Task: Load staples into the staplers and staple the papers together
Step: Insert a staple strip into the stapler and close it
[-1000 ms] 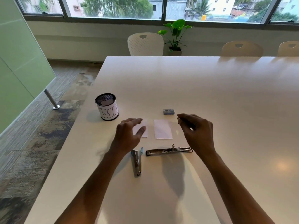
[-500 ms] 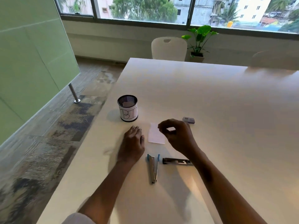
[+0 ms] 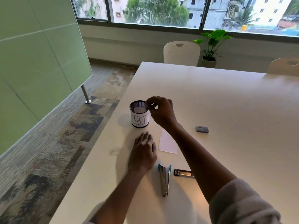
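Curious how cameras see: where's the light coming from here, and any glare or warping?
Head view: daylight from the windows; a soft shadow left of the bin; warm glare on the table near the blue stapler; edges lean, wide lens.

— Your light is soft daylight from the windows (image 3: 161, 12) ahead, so the room is bright and evenly lit.
— And on your table (image 3: 226, 110)?
— A pale sheen, with one warm glare spot low in the frame. Faint shadows fall left of your left hand (image 3: 143, 152) and the mesh cup (image 3: 140, 116).
— Sharpness?
— Crisp in the centre. Your wide lens bows the windows and the green wall panel (image 3: 32, 62) at the edges.
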